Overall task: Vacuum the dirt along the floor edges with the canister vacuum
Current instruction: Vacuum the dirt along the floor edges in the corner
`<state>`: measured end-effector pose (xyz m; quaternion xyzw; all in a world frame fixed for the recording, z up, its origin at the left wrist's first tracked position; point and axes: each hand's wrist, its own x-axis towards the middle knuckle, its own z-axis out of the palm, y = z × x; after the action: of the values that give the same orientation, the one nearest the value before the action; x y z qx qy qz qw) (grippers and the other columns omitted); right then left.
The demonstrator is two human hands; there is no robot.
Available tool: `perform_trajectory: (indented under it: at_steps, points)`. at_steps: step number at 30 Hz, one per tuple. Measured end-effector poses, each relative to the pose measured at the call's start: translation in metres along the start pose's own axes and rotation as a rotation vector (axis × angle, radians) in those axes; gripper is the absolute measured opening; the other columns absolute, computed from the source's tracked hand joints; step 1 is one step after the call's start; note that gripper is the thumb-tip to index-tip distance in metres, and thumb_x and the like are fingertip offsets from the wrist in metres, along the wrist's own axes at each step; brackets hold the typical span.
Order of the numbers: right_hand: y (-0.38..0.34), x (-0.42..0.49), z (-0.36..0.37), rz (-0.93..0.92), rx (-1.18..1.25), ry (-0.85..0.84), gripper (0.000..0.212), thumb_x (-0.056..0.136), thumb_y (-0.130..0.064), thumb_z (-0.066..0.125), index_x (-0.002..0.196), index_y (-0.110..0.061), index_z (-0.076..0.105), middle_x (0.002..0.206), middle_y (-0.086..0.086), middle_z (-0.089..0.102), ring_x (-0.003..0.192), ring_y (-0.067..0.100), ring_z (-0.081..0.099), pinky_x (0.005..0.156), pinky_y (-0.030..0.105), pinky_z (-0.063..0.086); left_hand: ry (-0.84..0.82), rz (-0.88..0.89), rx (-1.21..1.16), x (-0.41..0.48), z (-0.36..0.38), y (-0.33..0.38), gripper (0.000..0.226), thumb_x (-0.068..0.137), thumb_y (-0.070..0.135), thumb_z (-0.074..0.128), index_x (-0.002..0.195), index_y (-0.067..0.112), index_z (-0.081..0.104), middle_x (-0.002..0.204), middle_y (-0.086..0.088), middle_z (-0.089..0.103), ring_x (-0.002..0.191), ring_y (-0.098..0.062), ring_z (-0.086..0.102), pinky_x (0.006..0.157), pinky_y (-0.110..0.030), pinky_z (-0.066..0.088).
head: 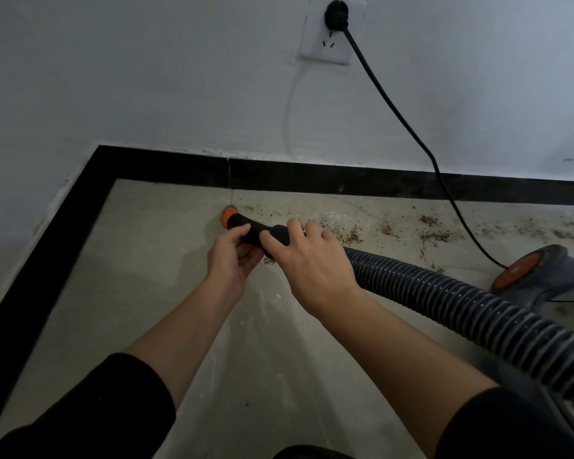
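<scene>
Head view records left hand (232, 260) and right hand (315, 263) both curled round the black nozzle (246, 223), its orange tip on the floor (159, 266) just short of the baseboard (312, 178); floor by the baseboard's corner end looks clean, brown dirt (352, 236) lies along its other end, so most vacuuming is judged outstanding.

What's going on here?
A person grips a black vacuum nozzle with an orange tip using the left hand and the right hand, tip aimed toward the black baseboard. Its ribbed grey hose runs to the grey-and-orange canister vacuum. Brown dirt crumbs lie along the edge to the right, not yet vacuumed.
</scene>
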<state>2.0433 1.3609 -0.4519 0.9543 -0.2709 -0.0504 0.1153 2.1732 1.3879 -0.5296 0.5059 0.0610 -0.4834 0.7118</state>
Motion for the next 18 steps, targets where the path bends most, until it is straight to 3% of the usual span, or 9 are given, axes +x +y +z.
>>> perform_trajectory:
  at_steps: [8,18]
  points:
    - [0.006,-0.004,0.001,0.021,0.002,-0.017,0.074,0.088,-0.012,0.058,0.147,-0.022,0.014,0.133,0.019,0.035,0.114,0.034,0.044,0.091,0.04,0.04,0.009,-0.01,0.009,-0.001,0.007,-0.005,0.037,0.091,0.015,0.06,0.125,0.001,0.058,0.112,-0.018,0.069,0.104,-0.028,0.068,0.091,-0.036,0.056]
    - [-0.01,0.011,-0.003,-0.004,0.007,0.004,0.072,0.089,-0.011,0.056,0.147,-0.02,0.015,0.134,0.02,0.036,0.113,0.034,0.045,0.089,0.041,0.04,0.043,0.017,0.012,0.008,-0.01,0.01,0.037,0.091,0.017,0.059,0.124,0.0,0.059,0.114,-0.018,0.069,0.106,-0.028,0.067,0.088,-0.033,0.056]
